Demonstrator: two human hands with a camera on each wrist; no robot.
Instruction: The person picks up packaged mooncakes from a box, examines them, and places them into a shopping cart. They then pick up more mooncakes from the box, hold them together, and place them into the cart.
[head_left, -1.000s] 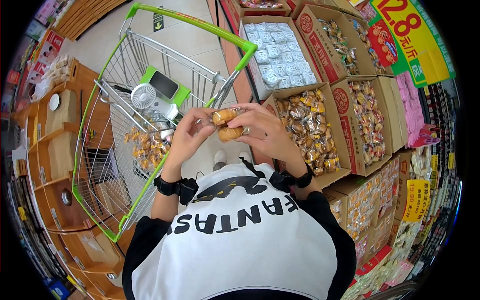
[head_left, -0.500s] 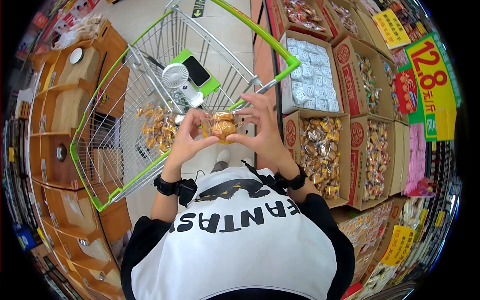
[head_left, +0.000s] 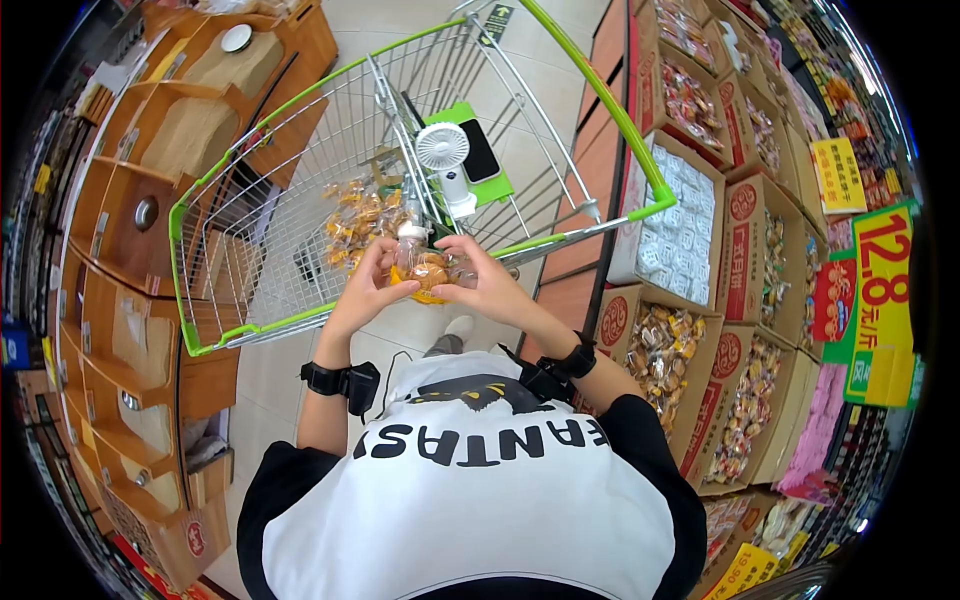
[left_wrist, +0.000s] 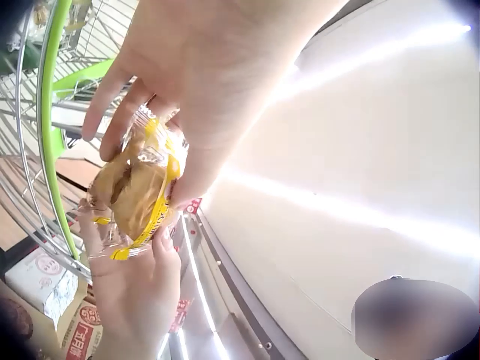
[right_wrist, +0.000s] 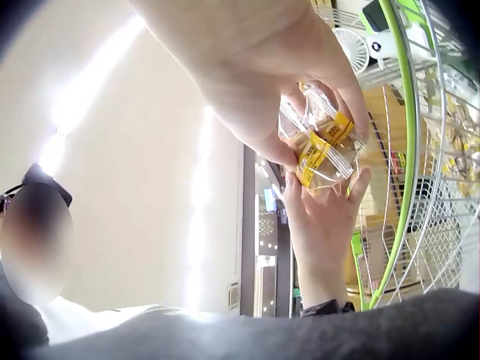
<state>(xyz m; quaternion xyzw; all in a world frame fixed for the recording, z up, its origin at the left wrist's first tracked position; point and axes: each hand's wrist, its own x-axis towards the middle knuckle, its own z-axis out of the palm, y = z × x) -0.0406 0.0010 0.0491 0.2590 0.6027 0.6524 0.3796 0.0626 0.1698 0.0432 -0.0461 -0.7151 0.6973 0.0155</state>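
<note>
In front of the chest, both hands hold pastries (head_left: 430, 272) in clear wrappers with yellow print. The left hand (head_left: 362, 292) grips them from the left side, its thumb laid along the near edge. From the other side the right hand (head_left: 497, 290) pinches them between thumb and fingers. In the left wrist view, a golden-brown pastry (left_wrist: 142, 191) shows through the crinkled film between the two hands. The right wrist view shows two yellow-banded wrapper ends on the pastries (right_wrist: 322, 154), with the left hand (right_wrist: 324, 229) below them.
A green-edged shopping cart (head_left: 300, 318) stands just ahead, with wrapped pastries (head_left: 362, 222) inside. A white fan (head_left: 443, 148) and a phone (head_left: 480, 152) lie at its handle end. Cardboard boxes of sweets (head_left: 742, 245) line the right; wooden shelves (head_left: 150, 255) line the left.
The head view has swung so the cart and boxes sit further right. Both hands have lowered slightly with the pastries, and the right fingers, spread half a second ago, have drawn in around them.
</note>
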